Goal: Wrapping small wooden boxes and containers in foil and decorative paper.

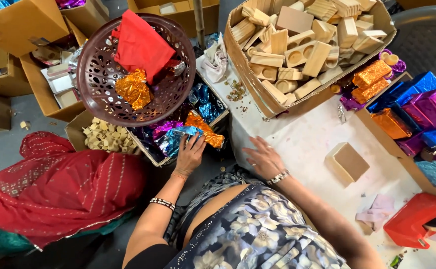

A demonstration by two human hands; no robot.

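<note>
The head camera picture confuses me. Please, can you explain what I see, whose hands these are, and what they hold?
The one picture comes from a camera worn on a person's head, looking down. There is no machine, only two bare hands. The left hand reaches into a box of shiny foil wrappers, fingers on a blue one. The right hand lies flat on the white table, holding nothing. On the table are a wooden block and a red tape dispenser. Behind stands a cardboard box of wooden blocks. A second person in red cloth sits at the left.

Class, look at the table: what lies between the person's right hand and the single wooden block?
In the head view, only bare white table lies between the right hand and the wooden block.
</note>
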